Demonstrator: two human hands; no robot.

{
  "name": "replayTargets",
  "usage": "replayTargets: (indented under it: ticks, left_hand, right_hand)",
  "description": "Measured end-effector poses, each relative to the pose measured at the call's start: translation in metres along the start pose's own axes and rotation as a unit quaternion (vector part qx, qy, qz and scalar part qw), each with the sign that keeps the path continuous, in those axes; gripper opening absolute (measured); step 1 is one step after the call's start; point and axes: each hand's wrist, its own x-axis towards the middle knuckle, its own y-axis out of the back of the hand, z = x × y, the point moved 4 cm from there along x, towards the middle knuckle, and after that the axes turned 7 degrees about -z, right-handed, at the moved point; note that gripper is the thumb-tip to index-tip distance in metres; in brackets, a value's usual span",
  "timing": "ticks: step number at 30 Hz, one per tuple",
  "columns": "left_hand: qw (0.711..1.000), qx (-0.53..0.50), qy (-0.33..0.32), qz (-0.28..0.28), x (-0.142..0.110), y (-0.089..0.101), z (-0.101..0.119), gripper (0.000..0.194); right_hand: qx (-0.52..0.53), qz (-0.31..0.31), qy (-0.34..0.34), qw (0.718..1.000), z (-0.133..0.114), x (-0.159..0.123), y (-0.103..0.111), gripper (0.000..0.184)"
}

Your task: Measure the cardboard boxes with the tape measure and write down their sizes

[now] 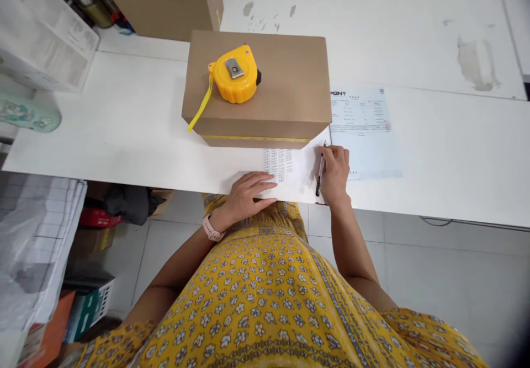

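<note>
Two cartons appear: we cannot see inside the middle carton (290, 81) at upper centre, which carries a yellow tape measure (238, 86); the rear carton (161, 4) is cut off above. The written sheet (278, 164) is partly hidden by the former. Right of centre, our right hand (337, 174) clamps its grip on a pen (320, 170), long axis nearly vertical, top leaning right. Our left hand (245, 196), fingers apart, lies near the tabletop (132, 120) edge.
</note>
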Motion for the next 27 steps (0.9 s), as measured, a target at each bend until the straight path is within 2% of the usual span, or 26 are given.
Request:
replayTargets:
  ticks: [3,6,7,9,11,12,15,17,20,22,23,24,25,27]
  left_hand:
    - [0.995,0.04,-0.014,0.086,0.026,0.057,0.011,0.023]
    - [0.974,0.148,-0.02,0.17,0.062,0.115,0.002,0.024]
    - [0.967,0.18,-0.045,0.172,0.075,0.127,-0.004,0.027]
    - [0.969,0.2,0.006,0.146,0.103,0.141,-0.027,0.049]
    - [0.977,0.147,0.112,0.104,0.125,0.142,-0.052,0.074]
    - [0.977,0.116,0.161,0.075,0.134,0.138,-0.063,0.08]
    - [0.97,0.069,0.234,0.021,0.15,0.123,-0.077,0.073]
    - [0.97,0.071,0.228,0.045,0.153,0.119,-0.074,0.062]
    - [0.976,0.035,0.182,0.111,0.143,0.116,-0.052,0.049]
    - [0.98,-0.042,0.148,0.122,0.129,0.112,-0.026,0.05]
    - [0.981,-0.094,0.135,0.098,0.12,0.106,-0.011,0.054]
    - [0.981,-0.149,0.124,0.034,0.112,0.097,0.004,0.063]
    - [0.975,-0.185,0.118,-0.041,0.102,0.087,0.019,0.069]
    - [0.955,-0.231,0.111,-0.149,0.083,0.069,0.044,0.073]
  right_hand:
    - [-0.006,0.005,0.014,1.0,0.004,0.0,-0.006,0.055]
    - [0.002,0.036,0.013,0.999,0.005,-0.002,-0.006,0.06]
    - [0.006,0.045,0.008,0.999,0.005,-0.002,-0.006,0.058]
    - [0.013,0.059,-0.005,0.998,0.006,-0.004,-0.004,0.052]
    - [0.018,0.065,-0.015,0.998,0.008,-0.004,-0.003,0.046]
    - [0.02,0.067,-0.018,0.997,0.008,-0.004,-0.002,0.042]
    - [0.03,0.074,-0.023,0.997,0.012,-0.002,-0.001,0.036]
    - [0.043,0.081,-0.026,0.995,0.013,0.0,0.0,0.034]
    - [0.084,0.138,-0.044,0.986,0.004,-0.003,0.009,0.03]
    - [0.136,0.201,-0.066,0.968,-0.012,-0.012,0.022,0.027]
    - [0.174,0.219,-0.073,0.957,-0.024,-0.019,0.03,0.027]
    - [0.232,0.205,-0.085,0.947,-0.036,-0.026,0.035,0.028]
    - [0.308,0.16,-0.095,0.933,-0.049,-0.032,0.039,0.031]
    - [0.436,-0.007,-0.077,0.897,-0.079,-0.042,0.041,0.042]
